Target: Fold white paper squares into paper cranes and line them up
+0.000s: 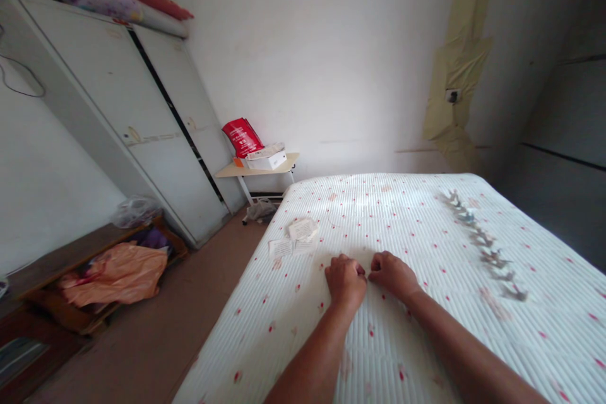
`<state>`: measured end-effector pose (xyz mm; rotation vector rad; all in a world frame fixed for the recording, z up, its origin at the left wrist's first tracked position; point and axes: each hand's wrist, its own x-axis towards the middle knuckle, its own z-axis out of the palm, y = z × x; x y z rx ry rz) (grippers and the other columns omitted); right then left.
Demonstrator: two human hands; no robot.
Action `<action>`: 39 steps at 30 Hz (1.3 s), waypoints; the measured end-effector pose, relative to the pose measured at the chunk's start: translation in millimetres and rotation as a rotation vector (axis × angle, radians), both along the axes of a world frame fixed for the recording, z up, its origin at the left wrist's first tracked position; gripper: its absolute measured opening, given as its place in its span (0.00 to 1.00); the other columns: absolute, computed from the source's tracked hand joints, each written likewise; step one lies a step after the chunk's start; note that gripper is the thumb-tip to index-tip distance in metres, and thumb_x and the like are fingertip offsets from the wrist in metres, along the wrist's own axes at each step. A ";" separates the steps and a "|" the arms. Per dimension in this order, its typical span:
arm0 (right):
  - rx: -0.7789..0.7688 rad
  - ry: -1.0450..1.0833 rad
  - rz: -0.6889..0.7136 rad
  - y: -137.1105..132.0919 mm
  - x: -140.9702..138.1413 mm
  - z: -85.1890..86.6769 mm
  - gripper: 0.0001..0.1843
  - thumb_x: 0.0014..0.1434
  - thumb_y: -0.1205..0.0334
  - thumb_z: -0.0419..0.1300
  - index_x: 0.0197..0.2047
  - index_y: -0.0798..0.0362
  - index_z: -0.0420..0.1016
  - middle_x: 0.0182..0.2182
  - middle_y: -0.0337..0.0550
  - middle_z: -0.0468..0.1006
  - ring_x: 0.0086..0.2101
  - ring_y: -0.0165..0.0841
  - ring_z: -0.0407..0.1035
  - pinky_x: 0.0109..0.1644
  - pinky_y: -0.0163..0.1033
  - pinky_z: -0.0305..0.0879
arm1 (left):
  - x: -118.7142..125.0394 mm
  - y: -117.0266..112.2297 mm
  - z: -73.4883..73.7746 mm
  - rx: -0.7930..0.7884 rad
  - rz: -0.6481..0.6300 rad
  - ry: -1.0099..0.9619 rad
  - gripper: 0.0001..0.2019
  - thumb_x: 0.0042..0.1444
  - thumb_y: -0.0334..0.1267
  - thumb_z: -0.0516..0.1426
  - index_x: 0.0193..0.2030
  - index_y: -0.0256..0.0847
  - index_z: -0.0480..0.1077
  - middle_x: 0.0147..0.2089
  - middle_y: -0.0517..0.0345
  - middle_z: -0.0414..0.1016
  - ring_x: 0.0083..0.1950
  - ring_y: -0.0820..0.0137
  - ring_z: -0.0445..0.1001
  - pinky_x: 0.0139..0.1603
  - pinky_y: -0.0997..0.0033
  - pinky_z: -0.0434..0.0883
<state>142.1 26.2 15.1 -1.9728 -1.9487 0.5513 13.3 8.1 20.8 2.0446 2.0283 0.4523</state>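
My left hand (346, 279) and my right hand (392, 274) are close together over the middle of the bed, knuckles up. The fingers of both are curled and pinched toward each other. Whatever may be between the fingertips is hidden or too small to make out. Nearest to the left hand, farther out, lie pieces of printed paper (303, 230), partly overlapping. Off to the right, a slanting row of several small grey-white figures (483, 238), which look like folded paper birds, stands on the quilted bed cover (374, 341). The cover is white with red dots.
Beyond the bed's left corner, a small table (230, 170) holds a red bag (242, 137) and a white box (267, 160). A pale wardrobe (104, 69) stands left. An orange plastic bag (118, 274) lies on a low wooden unit (61, 246). A wall socket (453, 96) is behind.
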 end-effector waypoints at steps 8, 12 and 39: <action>-0.007 0.038 0.028 4.8 5.3 -2.9 0.03 0.44 0.68 0.58 0.26 0.53 0.71 0.28 0.40 0.73 0.28 0.29 0.65 0.29 0.32 0.53 | -3.4 2.5 -0.9 0.001 -0.013 -0.033 0.06 0.50 0.33 0.57 0.31 0.46 0.75 0.41 0.60 0.74 0.47 0.68 0.68 0.46 0.69 0.62; -0.023 0.082 0.092 7.8 10.2 -5.1 0.04 0.43 0.69 0.57 0.25 0.54 0.72 0.27 0.40 0.74 0.29 0.29 0.66 0.31 0.31 0.55 | -5.1 0.9 -1.6 0.011 -0.037 -0.076 0.07 0.49 0.31 0.57 0.31 0.46 0.75 0.40 0.60 0.74 0.46 0.69 0.68 0.46 0.70 0.62; 0.055 0.126 0.257 5.9 20.2 -12.0 0.20 0.49 0.72 0.52 0.43 0.52 0.78 0.40 0.45 0.77 0.40 0.32 0.70 0.45 0.32 0.61 | -6.0 -24.1 -1.4 0.139 -0.200 -0.025 0.07 0.52 0.35 0.57 0.34 0.51 0.77 0.36 0.57 0.72 0.45 0.66 0.66 0.48 0.66 0.58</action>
